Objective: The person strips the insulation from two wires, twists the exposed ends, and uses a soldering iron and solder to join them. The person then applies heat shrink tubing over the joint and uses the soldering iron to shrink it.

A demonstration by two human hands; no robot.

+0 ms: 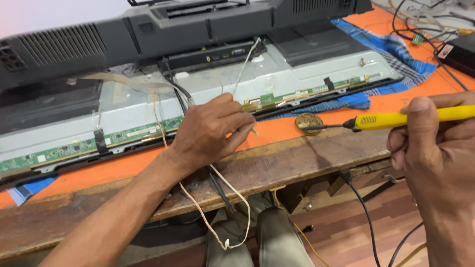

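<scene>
My left hand (213,131) rests at the lower edge of an opened flat-screen panel (208,89), its fingers pinched on thin wires (236,195) that loop down over the bench edge. My right hand (435,148) grips a yellow soldering iron (396,118) held level. The iron's dark tip touches a small round tin of flux (308,122) lying on the orange bench top. Green circuit strips (74,147) run along the panel's lower edge.
The panel's black back cover (148,34) leans behind it. A blue checked cloth (396,54) lies under the panel's right end. A black box with cables (457,52) sits at the far right. The worn wooden bench edge (297,163) runs across, with my knees below.
</scene>
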